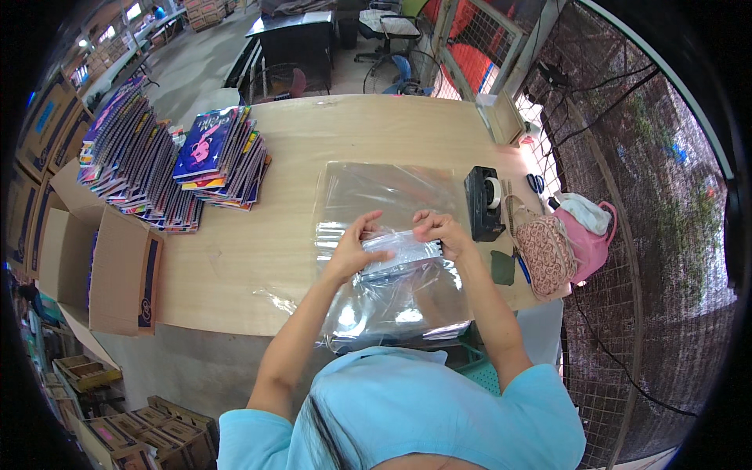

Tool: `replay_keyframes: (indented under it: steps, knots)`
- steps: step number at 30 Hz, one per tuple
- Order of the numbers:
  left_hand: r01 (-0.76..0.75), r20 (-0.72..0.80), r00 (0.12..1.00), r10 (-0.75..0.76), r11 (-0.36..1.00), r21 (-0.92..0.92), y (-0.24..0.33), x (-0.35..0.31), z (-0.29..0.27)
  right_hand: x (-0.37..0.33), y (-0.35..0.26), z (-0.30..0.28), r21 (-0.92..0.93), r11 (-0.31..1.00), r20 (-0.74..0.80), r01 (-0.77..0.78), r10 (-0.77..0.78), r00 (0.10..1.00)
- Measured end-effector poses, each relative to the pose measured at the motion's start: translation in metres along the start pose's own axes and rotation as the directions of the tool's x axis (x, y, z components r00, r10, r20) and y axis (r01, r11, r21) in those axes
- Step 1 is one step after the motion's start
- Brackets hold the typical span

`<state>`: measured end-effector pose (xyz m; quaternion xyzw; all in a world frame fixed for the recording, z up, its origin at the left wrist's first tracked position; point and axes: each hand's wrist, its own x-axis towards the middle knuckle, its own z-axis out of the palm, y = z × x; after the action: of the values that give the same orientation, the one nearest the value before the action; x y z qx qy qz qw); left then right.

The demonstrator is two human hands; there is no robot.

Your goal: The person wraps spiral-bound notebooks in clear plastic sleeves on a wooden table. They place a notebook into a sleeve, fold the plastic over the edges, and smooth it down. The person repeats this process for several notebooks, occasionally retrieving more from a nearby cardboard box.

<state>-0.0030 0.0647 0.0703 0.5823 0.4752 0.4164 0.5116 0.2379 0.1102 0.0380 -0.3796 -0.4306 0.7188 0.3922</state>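
Observation:
Both hands are at a flat packet of shiny clear plastic, held tilted over the middle of the table. My left hand has its thumb across the packet's left end, with the fingers curled up behind. At the upper right edge, my right hand pinches the plastic between thumb and bent fingers. A dark toothed edge, perhaps a spiral binding, shows by my right hand; glare hides what is inside. Beneath lies a stack of large clear plastic sheets, reaching the table's near edge.
Stacks of spiral notebooks stand at the left, next to an open cardboard box. To the right are a black tape dispenser, scissors, a patterned pouch and a pink bag. A mesh wall borders the right side.

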Motion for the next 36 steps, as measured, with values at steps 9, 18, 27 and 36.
replay_keyframes:
  steps: [9, 18, 27, 36]
  knots:
    - [-0.355, -0.011, 0.935, 0.355, 0.932, -0.076, -0.034, -0.012, -0.002, -0.055, -0.035, 0.062, -0.779, 0.498, 0.013, 0.381, -0.595, 0.804]
    - [-0.339, -0.187, 0.930, 0.317, 0.936, -0.098, -0.032, -0.016, 0.010, -0.074, 0.036, 0.084, -0.912, 0.166, 0.093, 0.374, -0.805, 0.586]
    - [-0.115, 0.427, 0.904, 0.000, 0.963, 0.244, 0.038, 0.020, -0.020, -0.076, 0.063, 0.056, -0.908, -0.208, 0.395, 0.363, -0.714, 0.578]
    - [-0.381, 0.404, 0.907, 0.118, 0.639, 0.668, 0.042, 0.015, 0.009, -0.042, 0.009, -0.213, -0.564, 0.778, -0.780, -0.275, -0.393, 0.487]
